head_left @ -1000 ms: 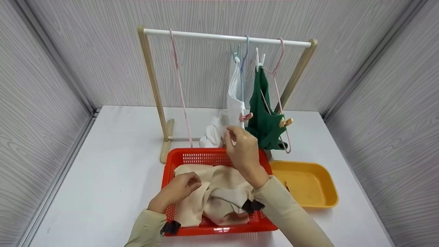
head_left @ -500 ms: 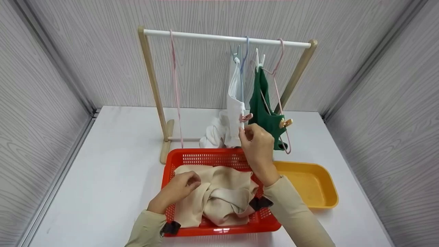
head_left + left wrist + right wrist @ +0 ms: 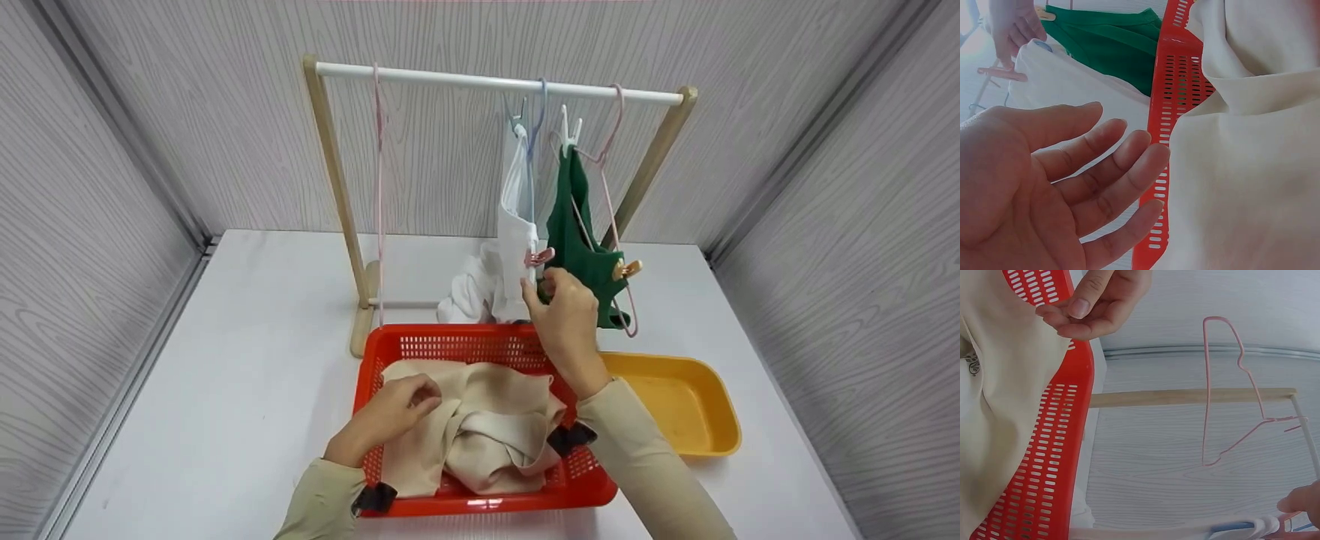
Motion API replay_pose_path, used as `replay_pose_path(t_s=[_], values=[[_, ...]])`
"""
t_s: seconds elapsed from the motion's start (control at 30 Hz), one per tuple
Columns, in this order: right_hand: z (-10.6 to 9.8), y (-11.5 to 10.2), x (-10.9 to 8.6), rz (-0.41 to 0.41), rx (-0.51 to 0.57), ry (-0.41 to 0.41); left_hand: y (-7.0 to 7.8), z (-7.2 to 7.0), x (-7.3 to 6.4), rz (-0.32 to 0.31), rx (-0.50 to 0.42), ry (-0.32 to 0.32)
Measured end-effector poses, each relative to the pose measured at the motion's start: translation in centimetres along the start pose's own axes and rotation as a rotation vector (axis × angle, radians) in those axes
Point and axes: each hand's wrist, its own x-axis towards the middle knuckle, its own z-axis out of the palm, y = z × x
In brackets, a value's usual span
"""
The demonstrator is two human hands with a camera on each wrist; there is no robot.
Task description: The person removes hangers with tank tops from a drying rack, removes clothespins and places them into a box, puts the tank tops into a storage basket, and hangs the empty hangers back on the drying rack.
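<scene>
1. The right hand (image 3: 566, 319) is raised at the lower front of the white garment (image 3: 514, 240), thumb and index finger bent and a gap showing between them in the head view; whether they grip the cloth, I cannot tell.
2. The left hand (image 3: 397, 405) is idle over the beige cloth (image 3: 499, 390), fingers loosely bent and spread apart, holding nothing.
3. The white garment hangs on the blue hanger (image 3: 533, 139) at the right part of the white rail (image 3: 465, 78). Its long axis runs downward, with a narrow edge toward the person.
4. The pink clothespin (image 3: 541, 257) sits on the near edge of that garment, just above the right hand, its handles pointing right in the head view. A teal clip (image 3: 517, 124) is up by the hanger's neck.
5. Just right hangs the green garment (image 3: 589, 262) on a pink hanger, with a gold clothespin (image 3: 628, 270) low on its front; the right hand covers part of it.
6. Well to the left, another pink hanger hangs bare, edge-on.
7. The red basket (image 3: 450, 329) holds the beige cloth and stands in front of the rack, between it and the person.
8. The yellow tray (image 3: 709, 405) is beside the basket, on the right.
</scene>
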Motion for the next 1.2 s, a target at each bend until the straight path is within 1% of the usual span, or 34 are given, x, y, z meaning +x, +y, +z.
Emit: replay_pose_path(t_s=[0.3, 0.4, 0.57, 0.67, 0.9, 1.0, 1.2], values=[[0.6, 0.5, 0.8, 0.05, 0.016, -0.055, -0.1, 0.1, 0.0, -0.004, -0.013, -0.007], [0.5, 0.7, 1.1, 0.069, 0.02, -0.066, -0.1, 0.0, 0.0, -0.01, -0.012, -0.014], [0.2, 1.2, 1.5, 0.092, 0.002, -0.064, 0.0, -0.1, 0.0, -0.038, -0.009, -0.022], [0.1, 1.4, 1.6, 0.111, -0.002, -0.072, 0.0, -0.1, 0.0, -0.041, -0.005, -0.025], [-0.1, 2.1, 2.0, 0.178, 0.008, -0.115, -0.1, -0.2, 0.0, -0.046, -0.004, -0.034], [-0.1, 2.5, 2.1, 0.187, 0.015, -0.114, -0.2, -0.2, 0.0, -0.04, -0.006, -0.032], [0.3, 3.7, 2.3, 0.175, 0.061, -0.101, -0.2, -0.1, 0.0, -0.043, -0.017, -0.037]])
